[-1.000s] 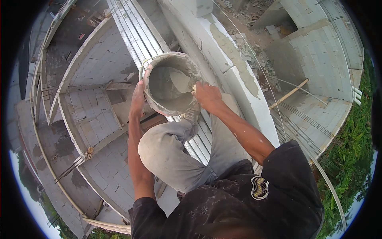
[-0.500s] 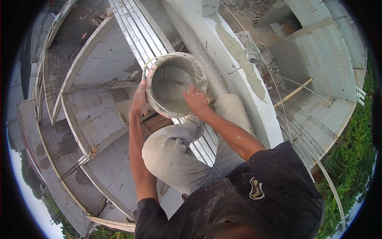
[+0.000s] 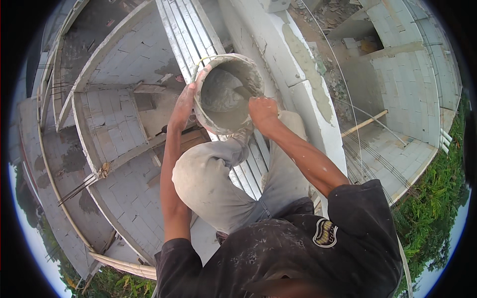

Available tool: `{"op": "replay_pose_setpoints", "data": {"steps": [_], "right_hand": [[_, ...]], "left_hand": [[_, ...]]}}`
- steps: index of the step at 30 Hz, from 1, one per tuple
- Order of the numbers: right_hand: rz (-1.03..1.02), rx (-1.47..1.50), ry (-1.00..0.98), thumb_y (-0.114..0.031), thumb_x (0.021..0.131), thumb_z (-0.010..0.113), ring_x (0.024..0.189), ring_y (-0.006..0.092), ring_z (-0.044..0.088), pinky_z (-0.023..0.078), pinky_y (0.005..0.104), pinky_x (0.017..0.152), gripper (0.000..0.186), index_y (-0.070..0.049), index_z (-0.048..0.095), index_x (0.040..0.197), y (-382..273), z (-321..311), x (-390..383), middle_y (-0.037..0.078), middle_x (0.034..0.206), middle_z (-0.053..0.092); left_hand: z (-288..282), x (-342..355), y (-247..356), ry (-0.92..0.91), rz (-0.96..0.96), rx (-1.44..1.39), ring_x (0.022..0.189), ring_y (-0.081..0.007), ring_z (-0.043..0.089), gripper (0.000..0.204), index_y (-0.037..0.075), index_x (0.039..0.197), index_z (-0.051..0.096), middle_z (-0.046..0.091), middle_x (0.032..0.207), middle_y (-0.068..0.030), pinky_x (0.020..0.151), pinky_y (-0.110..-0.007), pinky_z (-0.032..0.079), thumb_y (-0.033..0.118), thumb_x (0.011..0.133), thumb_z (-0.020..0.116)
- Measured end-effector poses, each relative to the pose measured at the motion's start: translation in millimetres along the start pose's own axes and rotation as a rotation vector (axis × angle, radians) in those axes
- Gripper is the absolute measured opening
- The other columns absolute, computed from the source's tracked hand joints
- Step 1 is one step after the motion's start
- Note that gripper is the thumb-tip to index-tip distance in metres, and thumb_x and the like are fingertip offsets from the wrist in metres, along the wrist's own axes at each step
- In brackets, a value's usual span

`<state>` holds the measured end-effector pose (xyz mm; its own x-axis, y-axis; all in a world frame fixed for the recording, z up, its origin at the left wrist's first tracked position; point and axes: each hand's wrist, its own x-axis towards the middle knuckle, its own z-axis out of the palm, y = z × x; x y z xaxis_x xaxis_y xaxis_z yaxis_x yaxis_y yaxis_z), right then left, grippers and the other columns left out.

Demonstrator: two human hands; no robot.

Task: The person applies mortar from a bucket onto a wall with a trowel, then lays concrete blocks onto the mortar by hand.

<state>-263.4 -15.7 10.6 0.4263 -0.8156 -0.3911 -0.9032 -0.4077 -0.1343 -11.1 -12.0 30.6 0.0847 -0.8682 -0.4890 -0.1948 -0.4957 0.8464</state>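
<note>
Head view, looking straight down: a person in dusty grey trousers [image 3: 211, 179] handles a round mortar bucket [image 3: 250, 74], its open mouth tipped toward the viewer, above a row of shiny metal channels [image 3: 247, 174]. The step in hand appears to be working or scooping the wet grey mortar [image 3: 217, 94] inside. The right hand [image 3: 265, 113] is at the bucket's right rim, its fingers clamped in a fist on a trowel [image 3: 242, 92]; the handle is hidden by the fist, and the blade slants left into the mortar. The left hand [image 3: 182, 107] is against the bucket's outer left side, just below the rim; some of its fingers are out of sight, so I cannot tell how tightly they close. The next move seems to call for a steady left hand while the trowel gathers mortar. To the right runs a pale block wall [image 3: 325, 144] topped with a mortar strip [image 3: 310, 74].
</note>
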Motion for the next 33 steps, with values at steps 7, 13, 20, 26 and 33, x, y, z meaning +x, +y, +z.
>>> {"op": "replay_pose_setpoints", "data": {"steps": [7, 13, 20, 26, 33], "right_hand": [[0.127, 0.486, -0.141, -0.026, 0.083, 0.068, 0.099, 0.0315, 0.068, 0.052, 0.0425, 0.083, 0.028, -0.006, 0.067, 0.103, -9.3, 38.9, -1.7, 0.018, 0.099, 0.069], [0.175, 1.028, -0.069, -0.047, 0.081, 0.073, 0.068, 0.0206, 0.063, 0.050, 0.0348, 0.063, 0.055, -0.008, 0.063, 0.117, -10.3, 59.6, -22.8, 0.013, 0.094, 0.067], [0.295, 1.205, -0.031, -0.048, 0.088, 0.064, 0.091, 0.0291, 0.066, 0.051, 0.0382, 0.079, 0.053, -0.004, 0.063, 0.116, -10.4, 40.2, -48.5, 0.016, 0.103, 0.067], [0.296, 2.188, -0.102, -0.035, 0.100, 0.052, 0.066, 0.0141, 0.059, 0.052, 0.0279, 0.053, 0.050, -0.008, 0.037, 0.139, -25.5, -25.1, -62.8, 0.008, 0.094, 0.060], [0.129, 2.460, 0.734, -0.023, 0.091, 0.070, 0.083, 0.0136, 0.058, 0.053, 0.0295, 0.072, 0.059, -0.006, 0.029, 0.130, -57.8, -96.8, 44.5, 0.008, 0.099, 0.056]], "left_hand": [[8.2, -7.5, 8.2, 0.020, -0.004, -0.032, 0.123, -0.0222, 0.048, 0.065, 0.006, 0.144, 0.043, 0.051, 0.136, -0.0108, 0.102, -0.037, 0.040, 0.054, 0.101, 0.034], [0.1, -6.8, 5.6, 0.093, -0.004, -0.066, 0.123, -0.0218, 0.047, 0.063, 0.002, 0.144, 0.041, 0.051, 0.134, -0.0136, 0.103, -0.036, 0.039, 0.050, 0.103, 0.035], [-25.0, 16.2, -29.5, 0.111, -0.056, -0.382, 0.126, -0.0245, 0.047, 0.065, 0.010, 0.147, 0.038, 0.047, 0.142, -0.0105, 0.106, -0.040, 0.038, 0.056, 0.102, 0.027], [-24.9, 3.3, -54.2, 0.234, -0.163, -0.622, 0.140, -0.0294, 0.034, 0.064, 0.012, 0.151, 0.028, 0.035, 0.152, -0.0109, 0.113, -0.044, 0.033, 0.051, 0.104, 0.011], [-46.3, -38.1, -142.5, 0.343, -0.304, -0.774, 0.135, -0.0315, 0.040, 0.066, 0.015, 0.148, 0.034, 0.040, 0.148, -0.0100, 0.111, -0.052, 0.034, 0.059, 0.101, 0.016]]}}
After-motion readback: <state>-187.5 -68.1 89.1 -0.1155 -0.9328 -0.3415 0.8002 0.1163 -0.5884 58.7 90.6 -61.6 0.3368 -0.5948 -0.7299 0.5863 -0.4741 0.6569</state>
